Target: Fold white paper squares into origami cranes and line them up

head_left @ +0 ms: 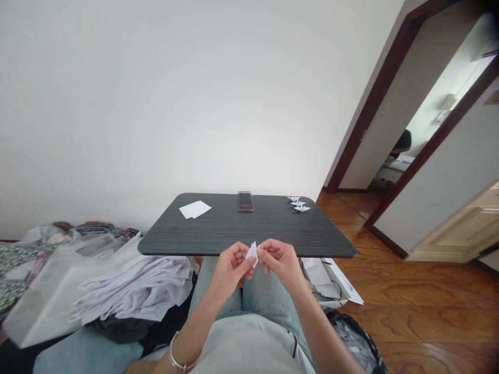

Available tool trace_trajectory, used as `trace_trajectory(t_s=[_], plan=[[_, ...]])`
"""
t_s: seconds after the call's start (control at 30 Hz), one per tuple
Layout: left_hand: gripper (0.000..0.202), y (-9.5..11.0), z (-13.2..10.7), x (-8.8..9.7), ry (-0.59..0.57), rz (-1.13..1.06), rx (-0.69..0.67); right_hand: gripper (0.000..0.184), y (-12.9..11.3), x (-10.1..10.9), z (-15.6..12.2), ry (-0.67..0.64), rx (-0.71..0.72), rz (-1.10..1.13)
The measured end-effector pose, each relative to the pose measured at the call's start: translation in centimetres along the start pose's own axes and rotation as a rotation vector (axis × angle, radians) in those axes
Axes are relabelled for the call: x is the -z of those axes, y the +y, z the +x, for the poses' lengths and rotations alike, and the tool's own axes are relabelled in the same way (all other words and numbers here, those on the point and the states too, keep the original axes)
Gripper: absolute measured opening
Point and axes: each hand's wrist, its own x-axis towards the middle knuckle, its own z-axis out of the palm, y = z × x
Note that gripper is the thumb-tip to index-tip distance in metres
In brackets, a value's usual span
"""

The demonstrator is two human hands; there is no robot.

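Note:
Between my hands, just off the front edge of the dark table [218,234], is a small piece of folded white paper [252,252] with pointed tips. My left hand [234,264] pinches it from the left between thumb and fingers. From the right, my right hand [278,259] has its thumb and forefinger closed on the paper's right side. Several folded white paper cranes [301,206] stand in a row at the table's back right. A few flat white paper sheets [195,209] lie overlapping at the back left.
A phone [245,202] lies at the table's back middle, near the white wall [234,104]. Piled white cloth [136,288] is at the left. Below the table's right side sit a white box of papers [323,280] and a black bag [354,337] on the wooden floor [409,301].

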Motion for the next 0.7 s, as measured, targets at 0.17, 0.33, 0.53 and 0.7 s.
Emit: trace_trajectory(t_s=[0.17, 0.33, 0.53, 0.7], plan=[[0.028, 0.0, 0.0, -0.1, 0.010, 0.006, 0.004, 0.022, 0.2, -0.4, -0.2, 0.043, 0.034, -0.034], [0.027, -0.1, -0.1, 0.0, 0.001, 0.022, -0.004, 0.022, 0.4, -0.9, -0.4, 0.105, 0.101, -0.017], [0.025, -0.5, -0.1, 0.0, -0.008, 0.033, -0.002, 0.024, 0.6, -0.9, -0.3, 0.140, 0.121, -0.015], [0.022, -0.5, 0.0, 0.2, 0.033, 0.080, -0.036, 0.022, 1.2, -0.8, 0.1, 0.137, 0.123, 0.034]])
